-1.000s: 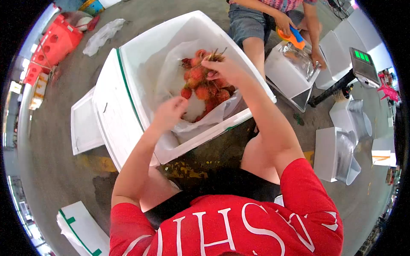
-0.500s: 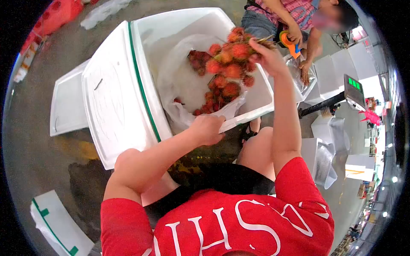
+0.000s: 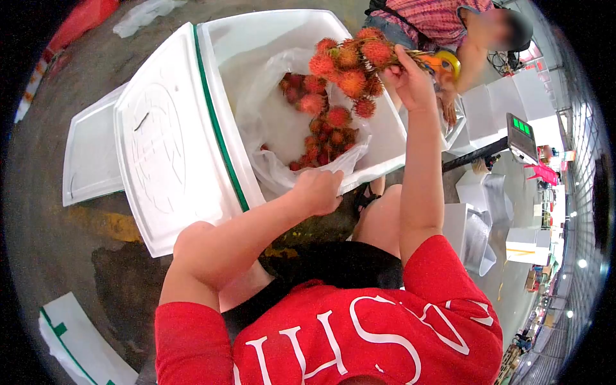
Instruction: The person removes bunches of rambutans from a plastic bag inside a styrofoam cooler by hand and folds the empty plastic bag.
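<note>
My right hand [image 3: 410, 82] is closed around the stems of a bunch of red rambutans [image 3: 351, 82], raised over the far right part of a white foam box [image 3: 269, 27]. My left hand [image 3: 319, 191] is closed on the edge of a clear plastic bag [image 3: 253, 138], at the box's near rim. The bag lies opened out inside the box. More rambutans [image 3: 330, 136] rest in it, some in a cluster and a few at the back. My left fingertips are partly hidden behind the rim.
A foam lid [image 3: 154, 141] with a green tape strip stands against the box's left side. Another person [image 3: 423, 22] is at the far right beside a yellow tape roll [image 3: 449, 63]. A scale display [image 3: 521, 131] and several white boxes [image 3: 491, 106] stand to the right.
My right hand has lifted the rambutan bunch slightly up and away, uncovering more of the fruit in the bag. My left hand stays at the rim. The other person's head and arm have shifted.
</note>
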Tool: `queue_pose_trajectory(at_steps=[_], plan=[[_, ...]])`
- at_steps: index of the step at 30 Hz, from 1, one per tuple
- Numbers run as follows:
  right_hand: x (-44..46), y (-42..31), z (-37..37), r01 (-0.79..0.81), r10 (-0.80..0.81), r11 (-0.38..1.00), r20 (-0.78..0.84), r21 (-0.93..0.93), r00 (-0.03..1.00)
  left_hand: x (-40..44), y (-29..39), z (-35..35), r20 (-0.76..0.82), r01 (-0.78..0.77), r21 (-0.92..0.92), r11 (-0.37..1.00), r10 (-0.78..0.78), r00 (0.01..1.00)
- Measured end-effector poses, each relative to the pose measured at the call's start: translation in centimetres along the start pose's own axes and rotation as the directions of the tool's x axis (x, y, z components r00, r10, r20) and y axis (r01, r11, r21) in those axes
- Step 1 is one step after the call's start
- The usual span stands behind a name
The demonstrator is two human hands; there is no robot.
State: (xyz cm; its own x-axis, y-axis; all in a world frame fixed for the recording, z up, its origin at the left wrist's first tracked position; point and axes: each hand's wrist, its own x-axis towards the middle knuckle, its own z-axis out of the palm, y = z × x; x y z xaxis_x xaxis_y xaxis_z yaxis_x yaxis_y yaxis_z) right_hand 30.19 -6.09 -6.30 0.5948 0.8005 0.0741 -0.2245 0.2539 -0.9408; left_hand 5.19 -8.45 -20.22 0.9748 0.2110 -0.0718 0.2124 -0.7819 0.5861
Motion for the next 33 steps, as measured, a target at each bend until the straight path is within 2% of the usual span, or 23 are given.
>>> queue_pose_trajectory(at_steps=[5,7,8,9,11,12,14,15,16,19,21,22,24,26,29,32,33], plan=[[-0.8,3.7,-1.4,0.028,-0.026,0.999,-0.091,0.024,0.995,0.4,-0.3,-0.9,0.094,0.02,-0.066,0.998,-0.013,0.995],[-0.1,4.5,-3.1,0.016,-0.011,0.999,-0.088,0.052,0.996,1.3,-2.4,-1.7,0.146,-0.027,-0.352,0.936,0.084,0.986],[-0.2,4.9,-4.0,0.006,0.0,0.997,-0.079,0.074,0.997,2.1,-3.1,-3.4,0.334,0.11,-0.274,0.955,-0.012,0.942],[-0.2,4.8,-4.5,0.014,-0.007,0.997,-0.1,0.069,0.995,3.3,-4.3,-5.4,0.501,0.228,-0.165,0.96,-0.118,0.858],[-0.2,4.2,-5.7,0.016,-0.008,0.998,-0.132,0.06,0.991,5.8,-10.0,-2.1,0.344,0.195,-0.048,0.98,-0.167,0.924],[0.0,3.8,-6.1,0.022,-0.017,0.999,-0.138,0.035,0.99,7.4,-10.4,-1.2,0.351,0.198,-0.045,0.979,-0.17,0.921],[0.0,3.0,-6.9,0.029,-0.028,1.0,-0.166,0.001,0.986,10.8,-11.0,-0.2,0.344,0.289,0.207,0.935,-0.346,0.873],[0.1,2.8,-7.4,0.028,-0.028,1.0,-0.155,-0.004,0.988,12.5,-11.7,1.3,0.364,0.308,0.21,0.928,-0.367,0.856],[0.1,2.6,-7.9,0.028,-0.029,1.0,-0.15,-0.007,0.988,14.6,-12.4,3.2,0.385,0.342,0.131,0.931,-0.365,0.847],[0.2,2.3,-8.5,0.01,-0.004,0.999,-0.165,0.035,0.986,19.7,-14.8,10.9,0.378,0.473,-0.189,0.86,-0.381,0.844],[0.0,2.3,-8.9,0.015,-0.007,0.998,-0.132,0.058,0.991,21.1,-13.7,12.6,0.441,0.527,-0.028,0.85,-0.462,0.769],[0.1,2.3,-9.0,0.023,-0.016,0.997,-0.09,0.073,0.996,21.4,-13.7,13.2,0.429,0.547,-0.006,0.837,-0.492,0.757],[0.1,2.6,-9.6,0.023,-0.014,0.996,-0.103,0.084,0.995,20.8,-14.5,10.6,0.393,0.614,-0.134,0.778,-0.527,0.753],[1.1,3.1,-10.8,0.028,-0.023,0.997,-0.067,0.068,0.997,19.5,-16.0,6.4,0.348,0.657,-0.365,0.659,-0.558,0.753],[1.4,2.9,-12.0,0.033,-0.027,0.996,-0.068,0.083,0.997,17.4,-19.3,0.2,0.281,0.582,-0.678,0.449,-0.573,0.77],[1.6,3.0,-12.6,0.041,-0.037,0.994,-0.04,0.098,0.998,15.0,-23.7,-2.9,0.187,0.511,-0.726,0.461,-0.582,0.792],[1.6,2.9,-12.5,0.035,-0.032,0.995,-0.039,0.092,0.999,14.9,-25.2,-3.5,0.048,0.463,-0.509,0.725,-0.514,0.857]])
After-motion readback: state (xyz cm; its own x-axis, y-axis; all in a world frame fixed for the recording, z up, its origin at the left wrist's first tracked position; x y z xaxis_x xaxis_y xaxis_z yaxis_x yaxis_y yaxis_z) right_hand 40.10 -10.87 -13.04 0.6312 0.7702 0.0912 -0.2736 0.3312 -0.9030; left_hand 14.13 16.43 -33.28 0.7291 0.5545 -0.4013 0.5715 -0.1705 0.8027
